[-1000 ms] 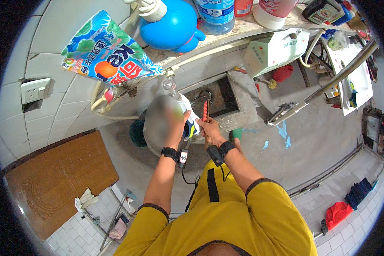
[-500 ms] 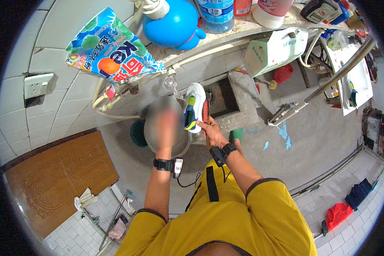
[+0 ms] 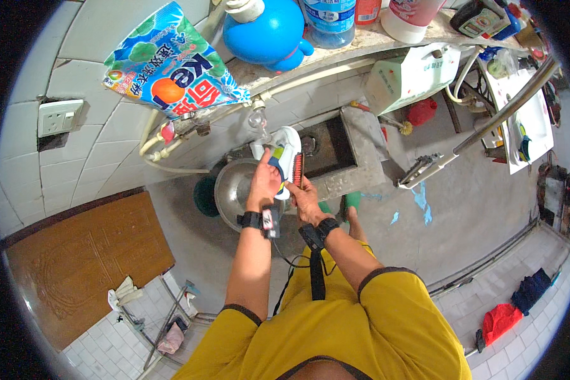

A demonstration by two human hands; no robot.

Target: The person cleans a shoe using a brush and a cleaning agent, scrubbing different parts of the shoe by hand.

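While the left hand (image 3: 264, 183) sits beside the opening of a white shoe (image 3: 289, 149) with blue and yellow panels, the right hand (image 3: 306, 201) closes around a red-bristled brush (image 3: 298, 170), its fingertips near the shoe's heel. The two hands are close together; whether the left fingers grip the shoe or merely touch it cannot be told. The shoe points toe away from the wearer, at the right side of a metal basin (image 3: 231, 187) and left of the stone sink (image 3: 345, 182), the brush along its right edge. Good work here would seem to call for a firm left-hand hold at the opening, leaving the right hand to guide the brush alone. Bristles laid flat should serve better than a tilted edge, with short, light strokes kinder to the coloured panels. Angling the shoe over the basin would probably catch any drips.
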